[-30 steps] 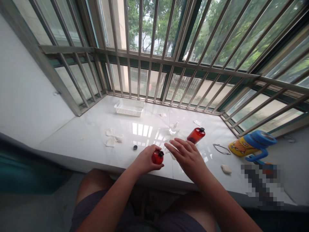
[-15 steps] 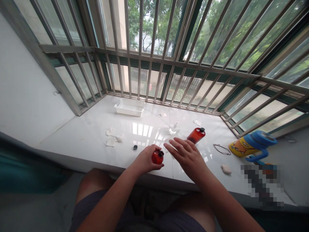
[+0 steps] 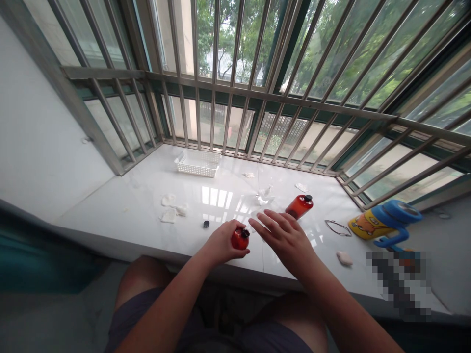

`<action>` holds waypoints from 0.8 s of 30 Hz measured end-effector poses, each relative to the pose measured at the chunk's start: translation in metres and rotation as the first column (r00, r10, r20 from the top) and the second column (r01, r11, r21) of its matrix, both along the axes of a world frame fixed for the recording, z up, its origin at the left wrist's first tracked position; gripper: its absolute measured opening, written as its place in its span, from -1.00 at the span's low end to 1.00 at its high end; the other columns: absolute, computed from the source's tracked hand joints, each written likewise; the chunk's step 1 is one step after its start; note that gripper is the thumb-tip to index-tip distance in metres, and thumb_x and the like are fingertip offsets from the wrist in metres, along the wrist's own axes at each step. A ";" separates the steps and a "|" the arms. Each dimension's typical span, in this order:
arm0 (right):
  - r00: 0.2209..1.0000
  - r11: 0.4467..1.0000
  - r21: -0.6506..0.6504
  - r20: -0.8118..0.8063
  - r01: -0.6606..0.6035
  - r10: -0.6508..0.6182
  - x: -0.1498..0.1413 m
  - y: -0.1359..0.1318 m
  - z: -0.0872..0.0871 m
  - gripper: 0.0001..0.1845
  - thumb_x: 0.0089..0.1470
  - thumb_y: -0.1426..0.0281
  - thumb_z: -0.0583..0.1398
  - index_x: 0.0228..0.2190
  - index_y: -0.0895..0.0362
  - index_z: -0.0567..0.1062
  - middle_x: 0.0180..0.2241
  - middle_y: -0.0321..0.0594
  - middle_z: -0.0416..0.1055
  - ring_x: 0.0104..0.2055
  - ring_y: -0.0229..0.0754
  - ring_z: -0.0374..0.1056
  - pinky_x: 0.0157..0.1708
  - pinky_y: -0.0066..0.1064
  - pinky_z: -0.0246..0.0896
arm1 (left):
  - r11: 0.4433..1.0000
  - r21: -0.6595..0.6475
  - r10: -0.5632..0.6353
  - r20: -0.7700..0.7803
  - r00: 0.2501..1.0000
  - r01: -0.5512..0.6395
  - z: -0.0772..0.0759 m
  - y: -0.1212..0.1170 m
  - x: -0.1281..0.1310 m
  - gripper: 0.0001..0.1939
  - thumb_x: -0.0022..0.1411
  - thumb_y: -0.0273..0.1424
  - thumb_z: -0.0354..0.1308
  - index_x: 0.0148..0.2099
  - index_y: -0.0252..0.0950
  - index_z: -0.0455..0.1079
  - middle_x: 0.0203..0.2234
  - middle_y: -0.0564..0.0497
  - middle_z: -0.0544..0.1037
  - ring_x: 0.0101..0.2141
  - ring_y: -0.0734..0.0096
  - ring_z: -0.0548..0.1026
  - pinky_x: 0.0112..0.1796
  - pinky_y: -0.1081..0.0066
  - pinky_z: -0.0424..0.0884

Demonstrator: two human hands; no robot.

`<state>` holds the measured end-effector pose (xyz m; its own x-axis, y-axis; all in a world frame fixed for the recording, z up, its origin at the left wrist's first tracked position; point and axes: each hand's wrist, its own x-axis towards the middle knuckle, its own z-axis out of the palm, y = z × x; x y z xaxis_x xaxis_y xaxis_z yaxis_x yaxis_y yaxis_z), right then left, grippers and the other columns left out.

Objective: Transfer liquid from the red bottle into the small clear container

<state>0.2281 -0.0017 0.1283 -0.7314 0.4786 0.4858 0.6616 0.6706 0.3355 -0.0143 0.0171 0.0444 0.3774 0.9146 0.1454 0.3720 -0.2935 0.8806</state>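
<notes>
My left hand [image 3: 223, 241] is wrapped round a small red bottle [image 3: 240, 240] near the front edge of the white sill. The bottle's dark neck points up and towards me. To the left of that hand, a small black cap [image 3: 206, 224] lies on the surface. Held in the air just right of the bottle, my right hand [image 3: 281, 233] has its fingers stretched out and grips nothing. Beyond its fingers a second red bottle [image 3: 300, 206] with a black cap rests on the sill, partly hidden by the hand.
A white perforated basket [image 3: 197, 164] stands at the back by the barred window. Crumpled white tissues [image 3: 172, 211] lie at left, clear wrapping [image 3: 265, 196] in the middle. To the right are a loop of cord [image 3: 337, 227], a pale lump [image 3: 344, 258] and a blue-and-yellow flask [image 3: 382, 219].
</notes>
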 end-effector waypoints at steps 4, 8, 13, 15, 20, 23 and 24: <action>1.000 1.000 -0.007 -0.003 -0.005 0.005 -0.001 0.001 0.001 -0.46 0.37 0.60 0.14 0.30 0.06 0.41 0.24 -0.17 0.50 0.30 0.03 0.34 0.23 -0.07 0.14 | 1.000 -0.004 0.008 -0.013 1.000 -0.008 0.001 0.000 0.000 -0.38 -0.03 -0.31 0.58 0.05 -0.11 0.40 -0.07 0.04 0.58 -0.08 0.17 0.52 -0.04 0.22 0.46; 1.000 1.000 -0.008 0.002 -0.015 0.015 -0.002 0.001 0.002 -0.44 0.35 0.62 0.15 0.30 0.07 0.41 0.24 -0.17 0.50 0.31 0.04 0.34 0.24 -0.06 0.13 | 1.000 -0.009 0.010 -0.014 1.000 -0.010 0.002 -0.001 0.000 -0.38 -0.03 -0.30 0.58 0.05 -0.11 0.41 -0.07 0.03 0.58 -0.08 0.16 0.53 -0.04 0.22 0.46; 1.000 1.000 0.001 0.020 -0.016 0.016 -0.002 0.002 0.003 -0.42 0.32 0.64 0.16 0.30 0.06 0.41 0.25 -0.17 0.49 0.32 0.03 0.34 0.25 -0.07 0.15 | 1.000 -0.015 0.009 -0.008 1.000 -0.009 0.003 -0.001 -0.001 -0.39 -0.01 -0.28 0.57 0.06 -0.12 0.42 -0.08 0.02 0.58 -0.08 0.14 0.53 -0.05 0.21 0.47; 0.999 1.000 0.007 0.027 -0.018 0.018 -0.003 0.002 0.003 -0.40 0.30 0.64 0.17 0.30 0.05 0.40 0.24 -0.16 0.49 0.32 0.03 0.33 0.26 -0.07 0.17 | 1.000 -0.017 0.010 -0.009 1.000 -0.010 0.003 -0.001 -0.001 -0.39 -0.01 -0.28 0.57 0.06 -0.12 0.42 -0.08 0.02 0.58 -0.08 0.14 0.54 -0.05 0.21 0.47; 0.999 0.999 0.024 0.034 -0.021 0.020 -0.004 0.002 0.005 -0.42 0.32 0.62 0.16 0.29 0.03 0.41 0.23 -0.18 0.51 0.32 0.00 0.34 0.27 -0.10 0.16 | 1.000 -0.005 0.017 -0.006 1.000 -0.017 0.002 -0.001 -0.001 -0.39 -0.02 -0.29 0.58 0.05 -0.13 0.42 -0.08 0.02 0.58 -0.08 0.14 0.54 -0.04 0.22 0.47; 0.999 0.999 0.039 0.041 -0.031 0.029 -0.005 0.002 0.007 -0.45 0.34 0.63 0.14 0.27 0.04 0.43 0.22 -0.20 0.52 0.30 -0.01 0.35 0.26 -0.11 0.14 | 1.000 -0.013 0.013 -0.004 1.000 -0.013 0.003 -0.001 -0.002 -0.39 -0.02 -0.29 0.58 0.05 -0.12 0.42 -0.08 0.03 0.58 -0.08 0.16 0.53 -0.05 0.23 0.47; 0.999 0.999 0.041 0.043 -0.034 0.033 -0.006 0.002 0.008 -0.46 0.34 0.63 0.14 0.27 0.04 0.43 0.22 -0.21 0.52 0.29 -0.02 0.36 0.26 -0.11 0.14 | 1.000 -0.015 0.011 -0.004 1.000 -0.011 0.003 -0.001 -0.002 -0.40 -0.02 -0.29 0.58 0.05 -0.12 0.42 -0.08 0.03 0.58 -0.09 0.16 0.53 -0.05 0.23 0.46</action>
